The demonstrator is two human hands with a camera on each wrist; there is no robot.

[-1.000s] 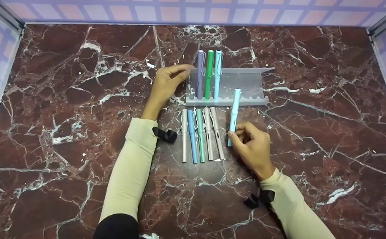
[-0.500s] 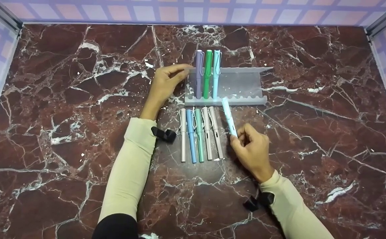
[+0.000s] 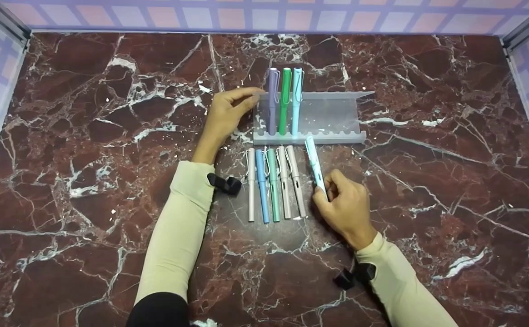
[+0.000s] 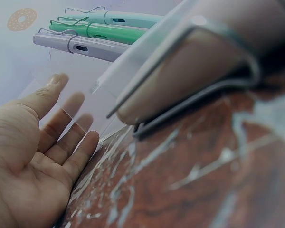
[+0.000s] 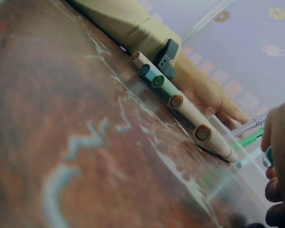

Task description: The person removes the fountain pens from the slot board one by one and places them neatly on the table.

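My right hand [image 3: 347,206] pinches a light blue pen [image 3: 312,156] near its lower end. The pen tilts up and left, its top overlapping the front edge of the clear plastic pen rack [image 3: 332,113] in the head view. My left hand [image 3: 226,111] grips the rack's left edge; in the left wrist view its fingers show through the clear plastic, with the thumb [image 4: 50,92] on the near side. Leaning side by side in the rack's left slots are a purple pen [image 3: 272,100], a green pen [image 3: 285,102] and another light blue pen [image 3: 296,102].
In front of the rack lie several pens in a row: a blue pen [image 3: 262,186], a teal pen [image 3: 273,186] and grey-beige ones, such as the leftmost beige pen [image 3: 251,186]. Patterned panels [image 3: 264,16] border the marble-look table [image 3: 110,254].
The light blue pen in my right hand has swung from leaning right to leaning left, its top now lower and further left. My left hand stays at the rack's edge.
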